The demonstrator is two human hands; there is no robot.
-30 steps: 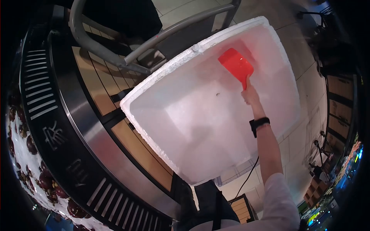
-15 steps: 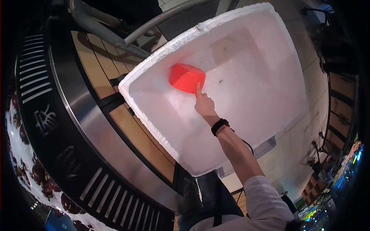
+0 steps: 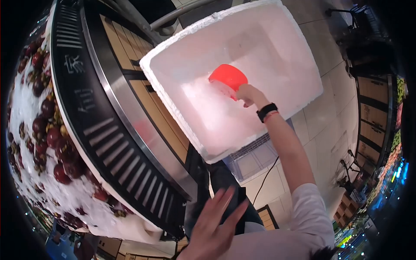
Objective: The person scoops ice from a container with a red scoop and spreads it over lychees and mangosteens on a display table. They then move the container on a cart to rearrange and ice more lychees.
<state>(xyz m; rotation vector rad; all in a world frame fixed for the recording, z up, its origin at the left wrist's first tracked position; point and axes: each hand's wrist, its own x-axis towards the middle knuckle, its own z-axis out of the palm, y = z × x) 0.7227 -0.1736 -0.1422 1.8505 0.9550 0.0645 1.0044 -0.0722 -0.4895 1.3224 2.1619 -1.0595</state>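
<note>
A red scoop (image 3: 230, 77) is tilted inside a large white foam box (image 3: 286, 65), above its pale, icy-looking interior. Its handle end is wrapped by the fingers of my right hand (image 3: 250, 94), which wears a black band at the wrist. The scoop's mouth faces down and left, and whether anything is in it is hard to tell. Near the bottom, in front of my body, my left hand (image 3: 214, 229) is raised with its fingers spread, slightly blurred and holding nothing.
Dark red round fruit (image 3: 65, 149) lies on white ice in a display at left, bordered by a slatted black panel (image 3: 125, 151) and metal edge (image 3: 125, 108). A grey-blue crate (image 3: 251, 160) is under the box. Metal rails (image 3: 184, 12) stand behind it; shelves (image 3: 373, 106) line the right.
My right hand has turned the scoop over and shifted it right in the view. My left hand has come into view at the bottom. The view has swung, showing more of the fruit display.
</note>
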